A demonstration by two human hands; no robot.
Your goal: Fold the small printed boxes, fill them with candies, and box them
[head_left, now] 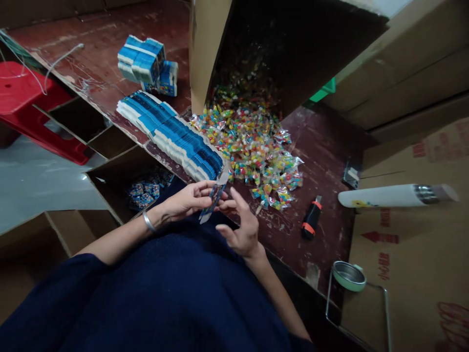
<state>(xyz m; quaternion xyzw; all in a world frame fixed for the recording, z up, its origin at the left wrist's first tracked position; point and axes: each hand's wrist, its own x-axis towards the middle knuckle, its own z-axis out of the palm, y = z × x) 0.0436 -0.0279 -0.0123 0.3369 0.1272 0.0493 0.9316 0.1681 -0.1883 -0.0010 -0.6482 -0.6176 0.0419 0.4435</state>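
My left hand (190, 199), with a silver bangle at the wrist, pinches a small printed carton (211, 201) whose pale end flaps stick out at top and bottom. Beside it, my right hand (240, 227) has thumb and forefinger spread apart. Its other fingertips reach the carton's right side, and whether they touch it I cannot tell. Just beyond my hands, a long row of flat blue cartons (172, 132) lies along the table edge. To its right spreads a heap of clear packets of colourful candies (252, 146), spilling from a cardboard box (205, 54) lying on its side.
Bundled blue cartons (142, 58) stand further back on the red-brown table (293, 220). A black and orange utility knife (311, 217) and a white flask (381, 196) are on the right. Left below, an open box holds filled packs (146, 190); a red stool (29, 98) stands beyond.
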